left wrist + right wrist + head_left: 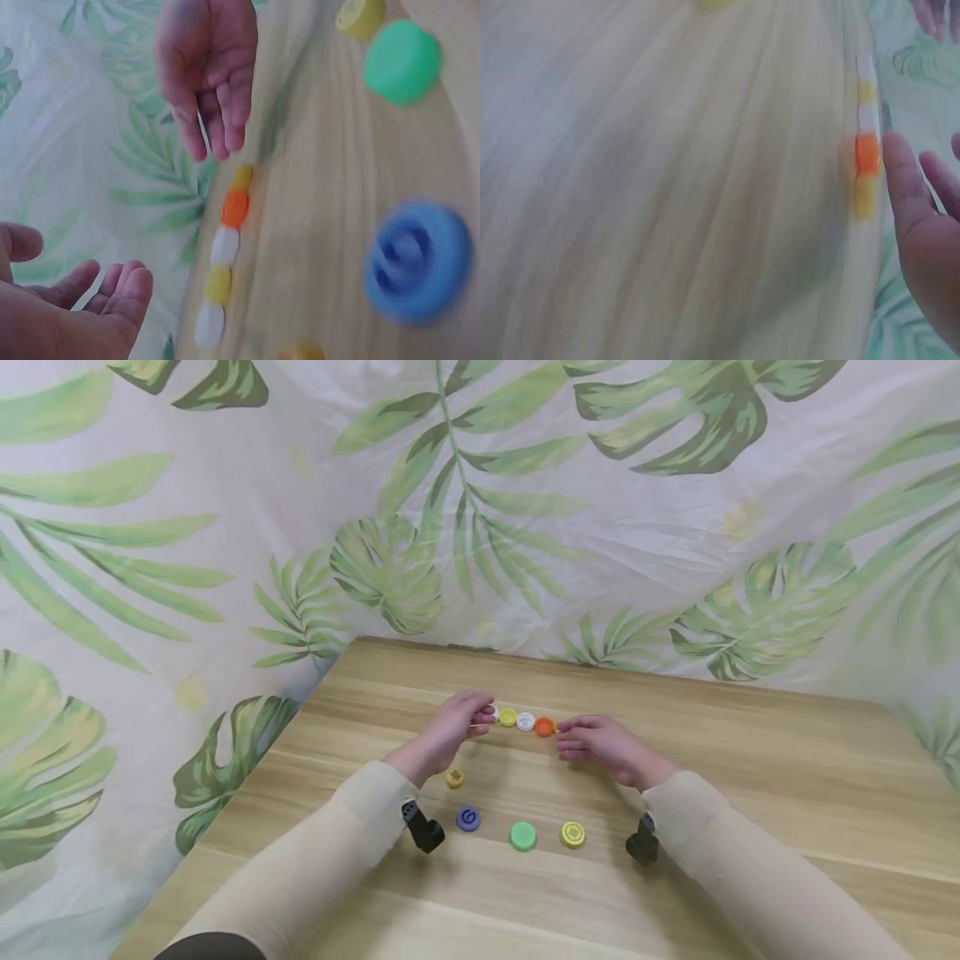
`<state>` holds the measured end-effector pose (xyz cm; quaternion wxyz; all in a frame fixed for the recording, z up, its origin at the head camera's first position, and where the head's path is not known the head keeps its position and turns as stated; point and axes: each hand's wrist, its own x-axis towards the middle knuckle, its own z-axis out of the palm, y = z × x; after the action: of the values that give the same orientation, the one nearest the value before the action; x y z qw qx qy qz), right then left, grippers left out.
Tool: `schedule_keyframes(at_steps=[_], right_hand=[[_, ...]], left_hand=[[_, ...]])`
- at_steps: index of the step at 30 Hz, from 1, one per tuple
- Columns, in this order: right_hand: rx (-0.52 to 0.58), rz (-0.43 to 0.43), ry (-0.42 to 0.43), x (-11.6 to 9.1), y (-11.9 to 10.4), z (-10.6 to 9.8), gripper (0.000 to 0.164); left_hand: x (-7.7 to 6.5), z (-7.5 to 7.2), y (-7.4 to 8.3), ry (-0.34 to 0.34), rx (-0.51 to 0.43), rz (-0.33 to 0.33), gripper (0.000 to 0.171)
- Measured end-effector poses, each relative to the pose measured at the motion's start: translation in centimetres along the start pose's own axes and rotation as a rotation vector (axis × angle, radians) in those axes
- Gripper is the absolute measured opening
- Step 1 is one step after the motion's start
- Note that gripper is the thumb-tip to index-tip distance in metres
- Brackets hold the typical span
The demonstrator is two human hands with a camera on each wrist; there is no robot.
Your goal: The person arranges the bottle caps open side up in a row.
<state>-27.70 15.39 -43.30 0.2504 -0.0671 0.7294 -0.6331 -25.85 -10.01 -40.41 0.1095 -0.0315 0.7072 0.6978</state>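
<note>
Five small caps make up the row (521, 721) at the centre of the head view, lying on the wooden table (750, 760) just above your two hands: white, yellow, white, orange, yellow, edge to edge. You can judge them light, stiff plastic, smooth enough to skate on the wood, so a nudge to one likely shifts its neighbours; each is best taken by its rim between thumb and fingertip. Your left hand (457, 731) sits at the row's left end, fingers loosely curved and slightly apart, holding nothing; whether they touch the end cap you cannot tell. Your right hand (600, 745) lies at the right end, fingers nearly straight and close together, tips just beside the last cap.
</note>
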Motion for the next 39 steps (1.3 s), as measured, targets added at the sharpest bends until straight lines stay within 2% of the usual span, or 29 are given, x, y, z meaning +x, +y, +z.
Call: schedule_keyframes(at_steps=[7, 11, 15, 21, 27, 30, 34, 36, 39], right_hand=[[-0.059, -0.022, -0.121, 0.4, -1.8, 2.4, 0.041], [-0.062, -0.014, -0.134, 1.1, -1.7, 4.5, 0.038], [-0.072, -0.014, -0.145, 1.7, -1.2, 6.5, 0.035], [-0.087, 0.009, -0.177, 2.3, -0.7, 8.7, 0.033], [-0.101, 0.027, -0.189, 2.7, -0.4, 10.2, 0.034], [-0.097, 0.029, -0.195, 3.0, -0.1, 10.8, 0.034], [-0.115, 0.033, -0.163, 3.2, 0.3, 11.2, 0.033], [-0.169, 0.025, -0.139, 3.3, 0.3, 11.3, 0.033], [-0.289, -0.006, -0.107, 3.4, 0.1, 11.7, 0.035]], left_hand=[[-1.0, -3.5, -1.2, 0.019, 0.073, -0.052, 0.044], [-1.9, -4.9, -2.1, 0.034, 0.093, -0.088, 0.044], [-2.7, -5.7, -2.9, 0.023, 0.100, -0.110, 0.045], [-3.5, -6.0, -3.6, 0.022, 0.118, -0.117, 0.044], [-4.3, -6.1, -4.1, 0.027, 0.190, -0.142, 0.043], [-4.6, -6.0, -4.3, 0.035, 0.240, -0.149, 0.042], [-4.8, -5.6, -4.5, 0.018, 0.357, -0.148, 0.044], [-4.9, -5.3, -4.6, 0.012, 0.404, -0.147, 0.045], [-4.8, -4.8, -4.7, 0.022, 0.411, -0.145, 0.046]])
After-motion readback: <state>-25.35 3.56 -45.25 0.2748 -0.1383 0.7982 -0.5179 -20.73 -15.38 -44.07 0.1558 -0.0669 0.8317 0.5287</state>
